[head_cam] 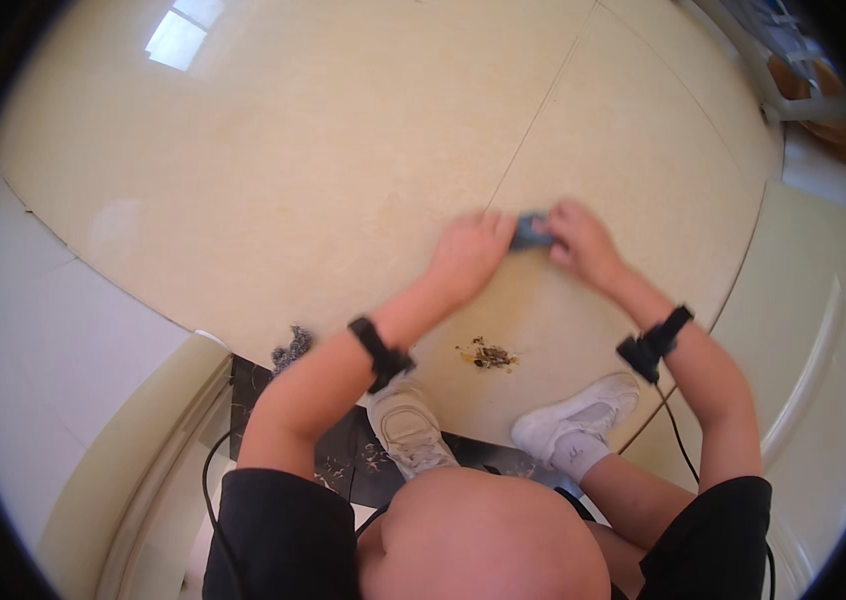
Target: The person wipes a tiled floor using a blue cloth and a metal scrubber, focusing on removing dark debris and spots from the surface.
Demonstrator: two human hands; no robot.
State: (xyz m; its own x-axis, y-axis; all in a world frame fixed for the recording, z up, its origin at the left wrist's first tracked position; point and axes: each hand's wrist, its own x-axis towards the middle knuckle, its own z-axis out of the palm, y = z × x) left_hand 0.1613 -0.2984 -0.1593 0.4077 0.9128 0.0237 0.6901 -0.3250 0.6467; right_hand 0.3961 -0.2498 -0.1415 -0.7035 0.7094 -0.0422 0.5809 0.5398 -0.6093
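A small blue-grey cloth or pad is held low over the beige tiled floor, between my two hands. My left hand grips its left end, and my right hand pinches its right end; both hands are slightly blurred. Below them, nearer my feet, a pile of dark brown crumbs lies on the floor with a yellowish wet smear around it. A dark grey, fuzzy clump rests on the floor beside my left forearm.
My white shoes stand beside the crumbs, over a dark patterned strip. Pale door panels flank me. A metal-framed rack with a brown object stands at upper right. Black cables hang from both wrist straps.
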